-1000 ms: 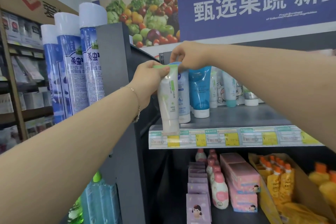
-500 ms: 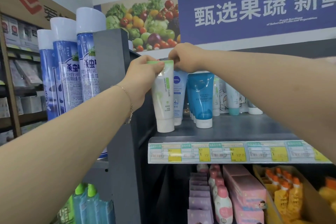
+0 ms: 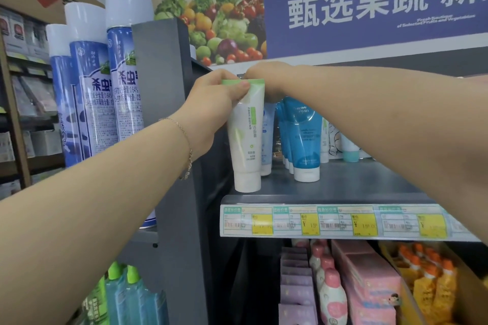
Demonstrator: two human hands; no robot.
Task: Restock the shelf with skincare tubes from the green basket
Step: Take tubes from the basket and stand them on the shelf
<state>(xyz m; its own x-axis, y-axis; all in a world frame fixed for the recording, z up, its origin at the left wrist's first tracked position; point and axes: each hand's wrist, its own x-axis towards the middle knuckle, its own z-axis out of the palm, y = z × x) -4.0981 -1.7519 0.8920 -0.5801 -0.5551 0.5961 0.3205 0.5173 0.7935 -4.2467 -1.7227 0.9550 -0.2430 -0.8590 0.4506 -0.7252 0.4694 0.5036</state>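
White-and-green tube (image 3: 247,140): upright, cap down, at the left front corner of the top shelf (image 3: 356,182). The cap looks to rest on the shelf board, though contact is hard to confirm from this angle.

Left grip (image 3: 211,105) pinches the tube's green crimped top, thumb laid across the band. Its other fingers are behind the tube, out of sight.

Right grip (image 3: 266,79) sits just right of and behind the tube's top, fingers curled downward. The tube hides their tips, so I cannot tell whether it has hold of anything.

- Directly behind the tube: a paler tube (image 3: 267,140), mostly covered.
- Right of the tube: blue tubes (image 3: 303,137) in a row, white caps down. More tubes beyond, partly hidden by the right forearm.
- Below the tube: price strip (image 3: 332,221) with yellow tags.
- Left of the tube: grey upright panel (image 3: 163,87), then blue spray cans (image 3: 124,82).
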